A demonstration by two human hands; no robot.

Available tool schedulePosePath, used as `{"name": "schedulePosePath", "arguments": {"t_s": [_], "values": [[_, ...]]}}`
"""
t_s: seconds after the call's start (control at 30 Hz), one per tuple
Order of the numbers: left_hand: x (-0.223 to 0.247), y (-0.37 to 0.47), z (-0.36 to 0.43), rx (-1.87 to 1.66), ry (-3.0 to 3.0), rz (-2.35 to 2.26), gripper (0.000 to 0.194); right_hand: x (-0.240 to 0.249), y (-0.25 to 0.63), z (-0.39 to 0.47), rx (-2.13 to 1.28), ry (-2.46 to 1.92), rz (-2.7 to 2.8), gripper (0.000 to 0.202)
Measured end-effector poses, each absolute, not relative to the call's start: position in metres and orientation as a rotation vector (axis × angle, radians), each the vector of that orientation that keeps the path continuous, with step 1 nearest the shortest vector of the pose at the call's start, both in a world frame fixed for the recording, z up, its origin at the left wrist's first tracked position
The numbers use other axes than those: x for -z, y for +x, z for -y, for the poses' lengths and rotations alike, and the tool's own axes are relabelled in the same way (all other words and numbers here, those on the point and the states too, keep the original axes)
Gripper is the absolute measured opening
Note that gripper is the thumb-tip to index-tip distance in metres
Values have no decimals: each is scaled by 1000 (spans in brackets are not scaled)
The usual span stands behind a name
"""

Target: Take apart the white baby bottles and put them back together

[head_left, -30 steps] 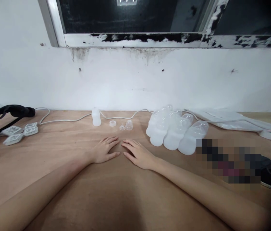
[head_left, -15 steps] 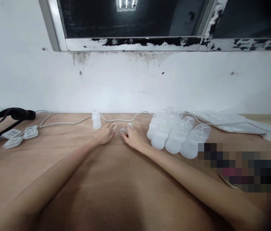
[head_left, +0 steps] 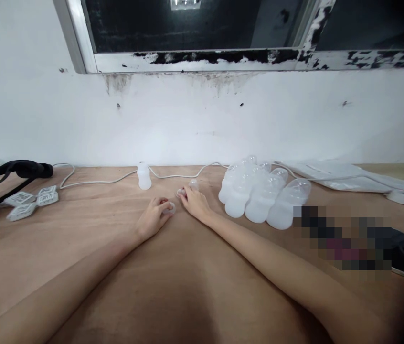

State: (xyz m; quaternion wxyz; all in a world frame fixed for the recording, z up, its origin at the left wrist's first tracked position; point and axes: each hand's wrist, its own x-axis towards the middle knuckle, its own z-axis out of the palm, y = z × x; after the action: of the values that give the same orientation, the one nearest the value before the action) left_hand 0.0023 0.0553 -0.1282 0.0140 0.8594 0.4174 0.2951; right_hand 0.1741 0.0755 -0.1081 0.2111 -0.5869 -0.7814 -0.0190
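Note:
My left hand is closed on a small white ring, with thumb and fingers at its edge just above the wooden table. Close by, my right hand pinches a small clear, dome-like piece, perhaps a bottle teat; the fingers partly cover it. Just behind the right fingers stands a clear cap. Beyond my left hand a whitish, waisted bottle stands upright without a clear cap on it. To the right, several similar bottles with clear domed caps are grouped together.
A white cable runs along the back of the table. At the left lie a black strap-like headset and several small white cases. Clear plastic bags lie at the back right, with a blurred-out patch in front of them.
My left hand has drawn back towards me with the white ring now in its grip. My right fingers have closed over the small clear piece. The view has tilted slightly down.

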Motion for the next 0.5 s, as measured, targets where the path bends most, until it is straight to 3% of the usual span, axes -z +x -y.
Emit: {"name": "schedulePosePath", "arguments": {"t_s": [0.1,0.3,0.5], "values": [[124,4,-45,-905,2565,-1269,17,109,187,-52,35,-1479,2154,31],[105,18,-37,-1086,1812,-1123,55,117,214,-23,-207,-1237,2080,28],[105,20,-37,-937,1512,-980,56,119,216,-33,-343,-1213,1943,22]]}}
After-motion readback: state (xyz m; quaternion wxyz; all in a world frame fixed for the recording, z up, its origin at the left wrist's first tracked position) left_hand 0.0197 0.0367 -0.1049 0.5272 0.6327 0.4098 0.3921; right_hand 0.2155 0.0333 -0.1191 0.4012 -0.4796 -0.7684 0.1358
